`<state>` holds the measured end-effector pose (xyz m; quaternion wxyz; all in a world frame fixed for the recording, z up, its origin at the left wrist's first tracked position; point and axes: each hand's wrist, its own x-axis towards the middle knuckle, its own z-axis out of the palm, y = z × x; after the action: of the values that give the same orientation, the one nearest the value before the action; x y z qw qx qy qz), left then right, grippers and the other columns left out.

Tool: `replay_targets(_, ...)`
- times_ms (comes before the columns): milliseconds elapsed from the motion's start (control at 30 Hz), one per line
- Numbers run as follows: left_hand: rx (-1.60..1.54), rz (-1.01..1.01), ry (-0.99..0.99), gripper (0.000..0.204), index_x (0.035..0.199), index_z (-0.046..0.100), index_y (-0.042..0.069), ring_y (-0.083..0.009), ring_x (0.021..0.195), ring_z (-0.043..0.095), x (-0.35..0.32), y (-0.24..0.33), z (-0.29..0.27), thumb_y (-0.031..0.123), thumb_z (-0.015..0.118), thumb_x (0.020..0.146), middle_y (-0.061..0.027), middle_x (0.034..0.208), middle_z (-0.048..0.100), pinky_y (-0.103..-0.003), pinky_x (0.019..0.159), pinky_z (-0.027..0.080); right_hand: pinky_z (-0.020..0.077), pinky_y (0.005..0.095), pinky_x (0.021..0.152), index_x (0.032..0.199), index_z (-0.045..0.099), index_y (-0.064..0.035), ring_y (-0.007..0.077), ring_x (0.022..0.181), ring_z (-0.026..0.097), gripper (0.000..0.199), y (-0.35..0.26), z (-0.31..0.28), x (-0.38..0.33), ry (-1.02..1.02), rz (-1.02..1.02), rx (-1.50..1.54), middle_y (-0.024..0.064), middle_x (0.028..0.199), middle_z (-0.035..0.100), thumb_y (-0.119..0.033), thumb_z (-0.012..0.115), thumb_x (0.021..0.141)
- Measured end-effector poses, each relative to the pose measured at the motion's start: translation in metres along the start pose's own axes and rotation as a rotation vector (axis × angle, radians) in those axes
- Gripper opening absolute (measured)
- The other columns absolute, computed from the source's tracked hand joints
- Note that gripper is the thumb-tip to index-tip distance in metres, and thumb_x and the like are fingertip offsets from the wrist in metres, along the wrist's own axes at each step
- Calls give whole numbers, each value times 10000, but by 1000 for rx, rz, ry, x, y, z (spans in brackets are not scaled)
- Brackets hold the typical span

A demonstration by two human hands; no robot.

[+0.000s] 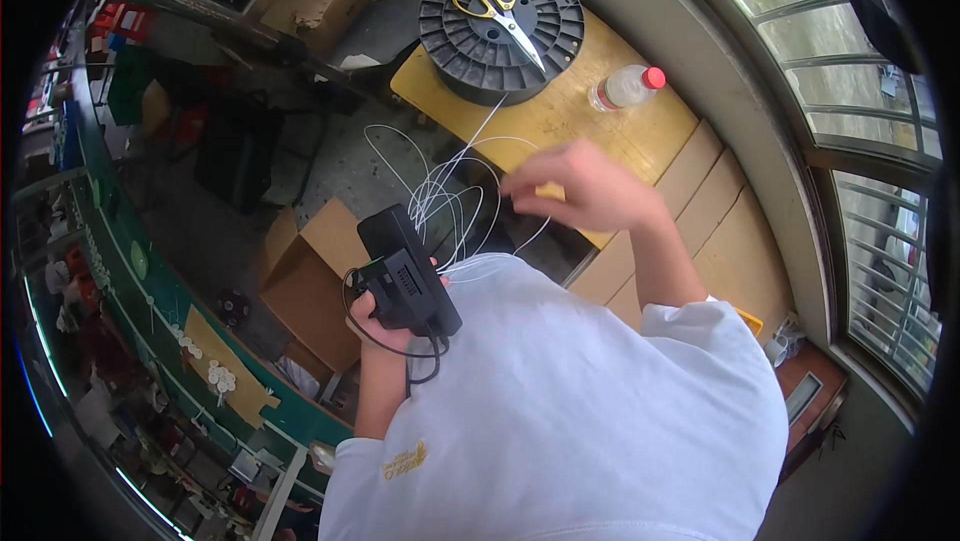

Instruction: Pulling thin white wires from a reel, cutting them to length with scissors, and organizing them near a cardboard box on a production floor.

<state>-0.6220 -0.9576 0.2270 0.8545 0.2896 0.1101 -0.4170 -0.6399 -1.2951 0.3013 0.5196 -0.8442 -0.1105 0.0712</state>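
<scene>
Head view: ribbed black spool (500, 26), thin white wire (450, 186).

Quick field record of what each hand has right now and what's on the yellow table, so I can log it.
left hand: holds a black handheld device with a black cable looping below it
right hand: blurred, at the loops of thin white wire; exact grip cannot be told
wire source: one strand seems to lead up to the black spool
yellow table: spool, clear bottle with red cap
scissors: yellow-handled, lying on top of the spool
below device: open cardboard box
</scene>
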Motion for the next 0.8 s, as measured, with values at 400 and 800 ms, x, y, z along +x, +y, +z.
replay_targets(400,52,-7,14,827,1328,443,-46,-420,1058,589,1,2,15,398,675,670,-281,1224,544,-544,941,465,518,342,842,1162,632,-289,235,1067,553,366,144,-112,182,-32,-197,-1360,-7,1183,584,-155,580,826)
replay_targets(800,29,-61,32,760,1310,455,-54,-414,1010,614,7,-7,7,343,684,703,-277,1166,581,-528,921,483,513,345,812,872,640,-64,245,997,558,267,149,-133,162,-491,-167,-1419,73,1007,637,-83,711,615)
